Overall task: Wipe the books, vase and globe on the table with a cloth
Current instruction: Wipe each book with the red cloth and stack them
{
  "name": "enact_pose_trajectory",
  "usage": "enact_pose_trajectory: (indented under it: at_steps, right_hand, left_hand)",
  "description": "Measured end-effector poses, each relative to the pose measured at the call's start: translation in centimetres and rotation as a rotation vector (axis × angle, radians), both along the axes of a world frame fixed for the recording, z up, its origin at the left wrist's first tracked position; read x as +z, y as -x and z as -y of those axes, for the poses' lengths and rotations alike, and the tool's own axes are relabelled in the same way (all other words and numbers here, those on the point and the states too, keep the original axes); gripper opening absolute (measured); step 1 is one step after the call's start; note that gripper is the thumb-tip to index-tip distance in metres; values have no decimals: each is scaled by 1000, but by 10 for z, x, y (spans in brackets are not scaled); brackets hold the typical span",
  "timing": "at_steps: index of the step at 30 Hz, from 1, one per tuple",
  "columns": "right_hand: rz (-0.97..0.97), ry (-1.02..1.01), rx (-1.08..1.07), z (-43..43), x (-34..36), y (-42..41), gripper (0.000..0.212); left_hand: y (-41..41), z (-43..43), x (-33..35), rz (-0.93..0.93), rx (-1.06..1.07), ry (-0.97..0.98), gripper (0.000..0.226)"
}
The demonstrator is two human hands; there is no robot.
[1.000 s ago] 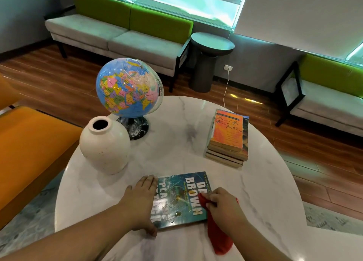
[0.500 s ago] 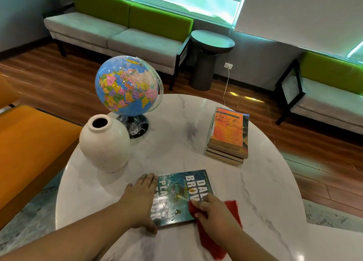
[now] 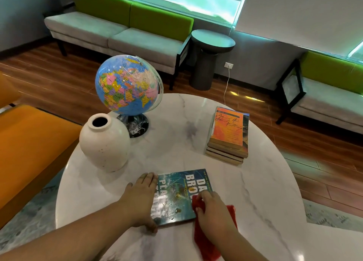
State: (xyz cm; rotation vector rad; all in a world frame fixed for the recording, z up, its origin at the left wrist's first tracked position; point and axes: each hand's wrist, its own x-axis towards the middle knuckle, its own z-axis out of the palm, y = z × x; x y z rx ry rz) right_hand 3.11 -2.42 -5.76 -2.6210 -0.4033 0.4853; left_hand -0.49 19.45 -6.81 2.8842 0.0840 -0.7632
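Note:
A teal paperback [image 3: 176, 196] lies flat near the front edge of the round white marble table [image 3: 265, 192]. My left hand [image 3: 140, 200] lies flat on the book's left edge, fingers straight, thumb at its near corner. My right hand [image 3: 213, 213] grips a red cloth [image 3: 206, 247] and presses it on the book's right side. A stack of books with an orange cover on top [image 3: 228, 136] sits at the right. A cream vase [image 3: 105, 143] stands at the left, and a blue globe on a dark base [image 3: 127, 86] stands behind it.
An orange seat [image 3: 25, 152] adjoins the table on the left. Green-backed grey sofas [image 3: 121, 33] line the far wall beside a dark round side table [image 3: 210, 52]. Another green-backed chair [image 3: 330, 95] stands at the right on the wooden floor.
My right hand has dragged the red cloth across the book's right part, shifting slightly left and toward me. My left hand has stayed on the book's left edge.

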Motion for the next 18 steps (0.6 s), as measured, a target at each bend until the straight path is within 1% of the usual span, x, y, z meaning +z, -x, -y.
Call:
enact_pose_trajectory:
  at_steps: [3, 4, 8, 9, 12, 13, 14, 17, 18]
  right_hand:
    - [-43, 3, 170, -8, -2, 9, 18]
    - [-49, -3, 189, -9, -1, 9, 16]
    - [39, -6, 63, -9, -1, -5, 13]
    - [46, -10, 74, -9, -1, -5, 14]
    - [-10, -5, 242, -7, -3, 0, 17]
    - [-29, -7, 254, -5, -2, -3, 19]
    - [-23, -4, 222, -2, -3, -9, 20]
    - [83, 21, 14, -1, -3, -28, 21]
    - [98, 19, -11, -3, -3, -29, 22]
  left_hand:
    - [0, 0, 0, 0, -5, -3, 146]
    - [0, 0, 0, 4, -5, -2, 146]
    - [0, 0, 0, 8, -5, 2, 146]
    - [0, 0, 0, 7, -4, 1, 146]
    - [1, 0, 1, 9, -6, -3, 146]
    - [1, 0, 1, 12, -8, -2, 146]
    - [1, 0, 1, 11, -8, 1, 146]
    - [0, 0, 2, 6, -3, 8, 146]
    - [1, 1, 2, 6, -2, 7, 147]
